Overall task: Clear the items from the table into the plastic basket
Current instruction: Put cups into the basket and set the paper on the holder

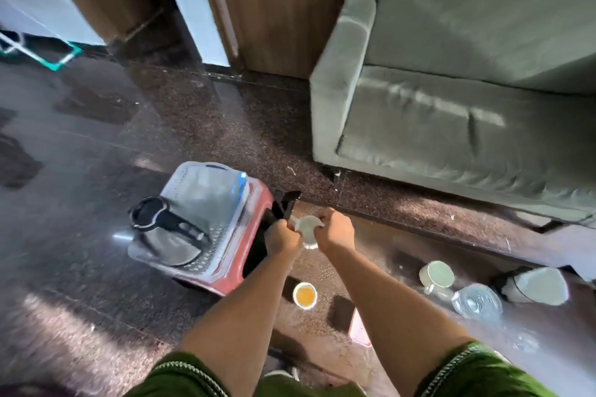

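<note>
Gripping one cup [308, 230] — two hands [282, 237] [335, 230] | one basket [193, 213]

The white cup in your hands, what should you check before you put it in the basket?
1. Hold on the white cup: ok, the left hand and right hand both grip it.
2. Anything inside the cup: cannot tell, too blurred.
3. Basket in reach: ok, it sits on a red stool just left of the hands.
4. Room in the basket: not ok, a kettle and a clear box fill most of it.
5. Cup of orange drink below the arms: not ok, easy to knock.
6. Things left on the table: not ok, a mug and glass jar remain.
</note>
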